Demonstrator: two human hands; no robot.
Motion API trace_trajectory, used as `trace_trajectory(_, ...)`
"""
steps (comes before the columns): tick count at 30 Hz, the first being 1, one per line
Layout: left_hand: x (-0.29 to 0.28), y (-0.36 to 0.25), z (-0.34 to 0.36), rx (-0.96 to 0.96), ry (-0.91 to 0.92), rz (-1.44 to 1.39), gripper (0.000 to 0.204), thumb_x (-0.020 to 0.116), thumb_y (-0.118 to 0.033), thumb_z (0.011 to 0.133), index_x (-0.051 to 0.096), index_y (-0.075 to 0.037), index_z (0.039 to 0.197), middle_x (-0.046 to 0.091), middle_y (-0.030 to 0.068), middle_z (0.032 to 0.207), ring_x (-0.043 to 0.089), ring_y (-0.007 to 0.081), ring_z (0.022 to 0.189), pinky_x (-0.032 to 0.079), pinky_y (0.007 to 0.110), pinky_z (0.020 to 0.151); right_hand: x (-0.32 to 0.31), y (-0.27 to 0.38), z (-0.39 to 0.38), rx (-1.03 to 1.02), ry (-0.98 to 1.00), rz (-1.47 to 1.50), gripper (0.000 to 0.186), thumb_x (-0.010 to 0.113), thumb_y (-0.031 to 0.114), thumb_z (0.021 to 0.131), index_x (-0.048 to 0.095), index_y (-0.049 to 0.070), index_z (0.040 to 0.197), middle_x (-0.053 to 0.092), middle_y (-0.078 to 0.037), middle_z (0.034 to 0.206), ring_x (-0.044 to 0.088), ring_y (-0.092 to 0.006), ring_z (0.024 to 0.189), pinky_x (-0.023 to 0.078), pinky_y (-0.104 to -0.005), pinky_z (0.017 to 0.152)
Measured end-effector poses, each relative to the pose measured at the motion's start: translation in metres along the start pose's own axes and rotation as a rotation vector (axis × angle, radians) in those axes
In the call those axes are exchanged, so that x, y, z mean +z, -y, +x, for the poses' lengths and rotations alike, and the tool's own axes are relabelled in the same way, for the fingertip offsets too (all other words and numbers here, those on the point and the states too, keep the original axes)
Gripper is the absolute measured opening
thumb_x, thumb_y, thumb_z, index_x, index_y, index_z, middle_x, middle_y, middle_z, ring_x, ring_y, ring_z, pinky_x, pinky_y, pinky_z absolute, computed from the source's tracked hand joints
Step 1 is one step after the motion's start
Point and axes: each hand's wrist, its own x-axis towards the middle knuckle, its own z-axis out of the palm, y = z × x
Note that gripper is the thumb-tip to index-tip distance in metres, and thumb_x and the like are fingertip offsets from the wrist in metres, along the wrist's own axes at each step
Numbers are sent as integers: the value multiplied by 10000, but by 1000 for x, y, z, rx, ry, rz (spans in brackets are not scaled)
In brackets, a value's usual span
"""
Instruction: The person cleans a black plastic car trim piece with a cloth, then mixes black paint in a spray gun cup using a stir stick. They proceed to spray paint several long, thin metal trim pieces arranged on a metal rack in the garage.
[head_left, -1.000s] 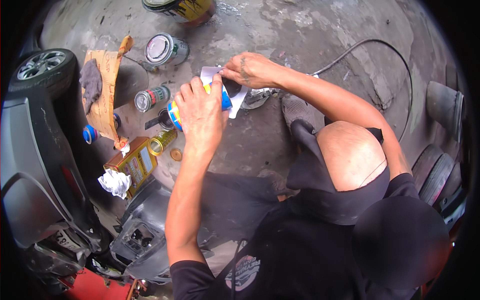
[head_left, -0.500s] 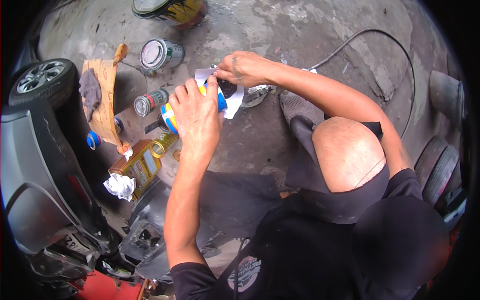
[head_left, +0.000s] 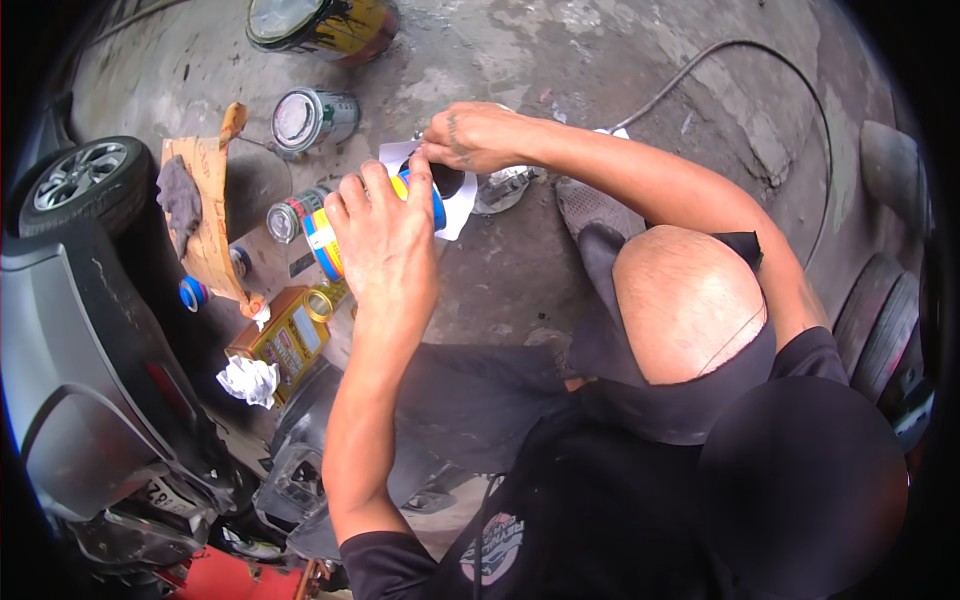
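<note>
My left hand is wrapped from above round a blue, yellow and white can, which lies tilted on its side. The can's right end overlaps a sheet of white paper with a dark middle; whether that dark part is liquid or mesh I cannot tell. My right hand has its fingers closed at the paper's far edge, beside the can's mouth. Its fingertips are partly hidden, but they seem to pinch the paper. A silvery crumpled piece lies just right of the paper.
Left of my hands stand a small tin, a larger tin, a cardboard piece with a grey rag, and a rectangular yellow can. A big bucket stands beyond. A hose curves at right; a car borders the left.
The can has tipped a little, its left end now further left and slightly lower. Both hands have shifted slightly left, and the whole view has moved a little.
</note>
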Motion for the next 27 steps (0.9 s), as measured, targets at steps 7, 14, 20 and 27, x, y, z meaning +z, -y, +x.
trace_trajectory(7,-21,2,2,86,-61,48,591,719,-68,831,662,-128,1416,596,159,1154,567,335,1081,428,475,986,9,-6,0,-36,-94,-22,419,546,387,1087,752,24,1051,744,-236,941,698,-461,954,536,-559,831)
trace_trajectory(14,-29,3,6,130,-29,-2,626,737,-40,797,662,-104,1415,596,161,1135,568,337,1080,432,471,964,1,1,-3,-32,-49,22,431,547,417,1083,774,52,1059,758,-223,979,708,-447,979,549,-554,838)
trace_trajectory(20,-20,3,7,89,39,-45,784,848,-78,672,646,-125,1428,588,152,1145,569,348,1100,447,476,950,-1,3,-3,-40,-31,-9,438,549,431,1085,780,58,1089,766,-212,1006,714,-441,1000,560,-542,866)
trace_trajectory(27,-21,3,11,42,99,-80,834,882,-128,621,643,-119,1420,595,155,1130,582,355,1089,467,475,917,-1,3,-3,-17,-29,17,451,529,434,1099,773,54,1100,765,-216,1008,715,-443,1002,565,-539,864)
